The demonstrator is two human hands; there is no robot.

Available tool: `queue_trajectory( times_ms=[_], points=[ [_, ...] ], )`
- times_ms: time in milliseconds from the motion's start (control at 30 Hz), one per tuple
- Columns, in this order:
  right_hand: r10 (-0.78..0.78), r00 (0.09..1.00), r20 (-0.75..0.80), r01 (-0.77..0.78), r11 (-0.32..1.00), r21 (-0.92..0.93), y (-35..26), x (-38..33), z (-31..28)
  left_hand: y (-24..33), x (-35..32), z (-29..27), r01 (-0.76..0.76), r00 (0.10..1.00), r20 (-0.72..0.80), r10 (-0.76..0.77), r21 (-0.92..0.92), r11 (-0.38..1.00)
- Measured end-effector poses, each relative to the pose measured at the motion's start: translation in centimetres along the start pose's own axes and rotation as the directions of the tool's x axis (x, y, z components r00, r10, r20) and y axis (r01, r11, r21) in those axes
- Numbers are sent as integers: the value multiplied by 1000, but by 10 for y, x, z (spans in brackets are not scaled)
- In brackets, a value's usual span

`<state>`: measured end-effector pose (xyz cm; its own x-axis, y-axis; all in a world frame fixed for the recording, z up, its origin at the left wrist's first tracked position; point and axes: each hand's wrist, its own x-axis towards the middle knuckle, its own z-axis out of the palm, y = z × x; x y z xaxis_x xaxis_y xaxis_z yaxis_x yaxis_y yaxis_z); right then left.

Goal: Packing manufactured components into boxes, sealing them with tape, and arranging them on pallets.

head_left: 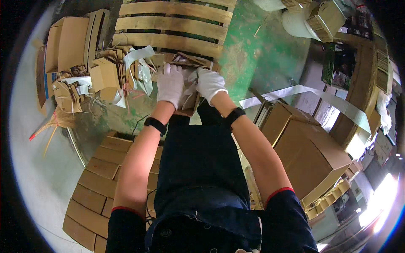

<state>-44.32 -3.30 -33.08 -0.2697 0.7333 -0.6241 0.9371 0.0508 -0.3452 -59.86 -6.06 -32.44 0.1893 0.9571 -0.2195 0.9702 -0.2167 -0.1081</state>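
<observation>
In front of me, at the near edge of the pallet, a small opened cardboard box point(185, 112) holds crumpled whitish wrapping point(190, 87). My left hand point(170, 84), in a white glove, lies along the box's left side with its fingers bent over the wall; its thumb is hidden. On the other side, my right hand point(210, 84), also gloved in white, has its fingers closed on a bunched part of the wrapping. What lies under the wrapping cannot be made out. Each wrist wears a black band.
A wooden pallet point(168, 23) lies beyond the box. Cardboard scraps point(105, 75) and white strips are heaped to the left, near a straw broom point(61, 119). Flat cartons point(90, 198) are stacked at near left. Large cartons point(310, 156) stand right, below a long white strip point(295, 90).
</observation>
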Motion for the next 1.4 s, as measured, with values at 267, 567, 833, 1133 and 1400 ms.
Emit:
queue_trajectory(
  times_ms=[267, 567, 833, 1133, 1400],
  points=[
    [16, 991, -135, -13, 1000, 22, -12, -15, -6, 8, 4, -21, 146, 983, 126, -130, -127, 981],
    [32, 891, -452, -229, 893, -387, -16, -21, 20, 8, 2, -23, 136, 985, 138, -105, -234, 963],
    [200, 975, 94, -199, 980, -16, -26, -2, 6, -2, 9, 15, 114, 982, 170, -78, -219, 969],
    [203, 972, 116, -212, 975, 66, -21, -14, -1, -2, -10, 8, 211, 977, 77, -201, -516, 830],
    [17, 997, 70, -27, 988, 155, 9, -13, 6, -30, 22, -6, -412, 836, 247, 491, -309, 857]
  ],
)
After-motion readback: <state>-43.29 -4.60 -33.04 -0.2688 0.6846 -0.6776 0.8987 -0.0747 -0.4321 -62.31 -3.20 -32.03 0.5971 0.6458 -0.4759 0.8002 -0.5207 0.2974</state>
